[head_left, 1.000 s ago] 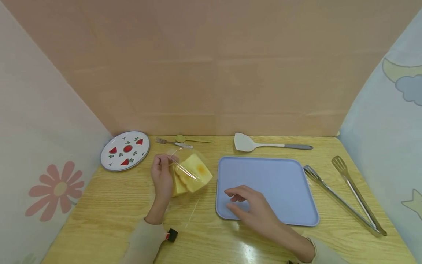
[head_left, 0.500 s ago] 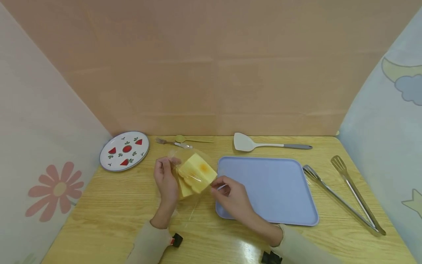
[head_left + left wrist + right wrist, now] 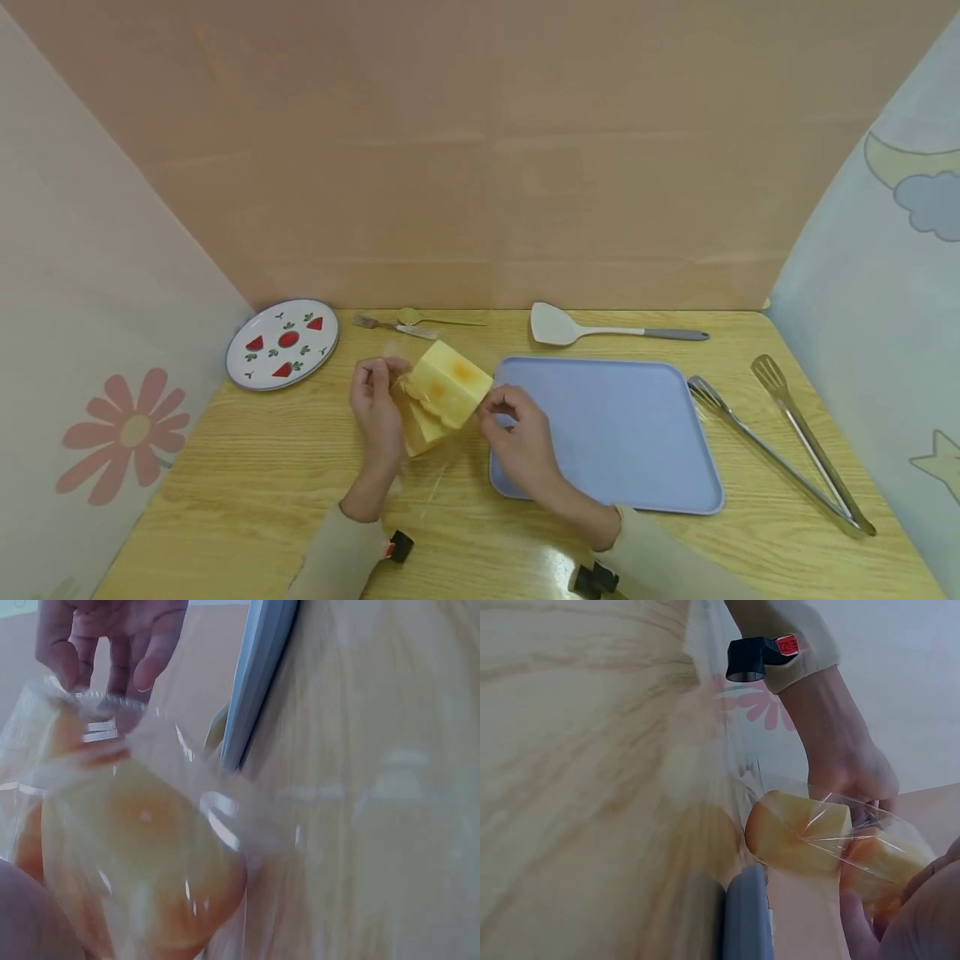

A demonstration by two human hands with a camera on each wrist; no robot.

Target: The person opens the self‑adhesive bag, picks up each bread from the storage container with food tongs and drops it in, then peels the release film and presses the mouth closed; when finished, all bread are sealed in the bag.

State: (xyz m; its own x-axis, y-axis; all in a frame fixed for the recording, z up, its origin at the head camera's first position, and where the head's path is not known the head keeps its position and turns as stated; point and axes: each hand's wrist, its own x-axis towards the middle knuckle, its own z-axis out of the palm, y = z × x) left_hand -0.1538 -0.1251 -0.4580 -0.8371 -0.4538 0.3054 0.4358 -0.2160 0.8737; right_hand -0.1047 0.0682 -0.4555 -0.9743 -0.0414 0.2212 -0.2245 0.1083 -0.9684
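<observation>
A clear plastic bag (image 3: 180,742) with yellow, brown-spotted bread slices (image 3: 450,383) inside is held up over the table, left of the blue tray. My left hand (image 3: 378,421) pinches the bag along its left side. At the bag's right edge, beside the bread, my right hand (image 3: 522,437) pinches the plastic between thumb and fingers. In the left wrist view the right hand (image 3: 116,637) shows at the bag's far end, fingers pointing down onto the film. The right wrist view shows thick bread pieces (image 3: 799,829) through the film, the left hand (image 3: 851,765) behind them.
The blue tray (image 3: 615,433) lies under and right of my right hand. Behind stand a white turner (image 3: 555,325), a fork (image 3: 382,323) and a gold spoon (image 3: 442,320). A strawberry-patterned plate (image 3: 288,371) sits far left. Metal tongs (image 3: 795,467) lie open on the right.
My right hand has moved left from above the tray to the bag and now pinches its right edge. The bag and left hand shifted slightly right; the bread has tilted.
</observation>
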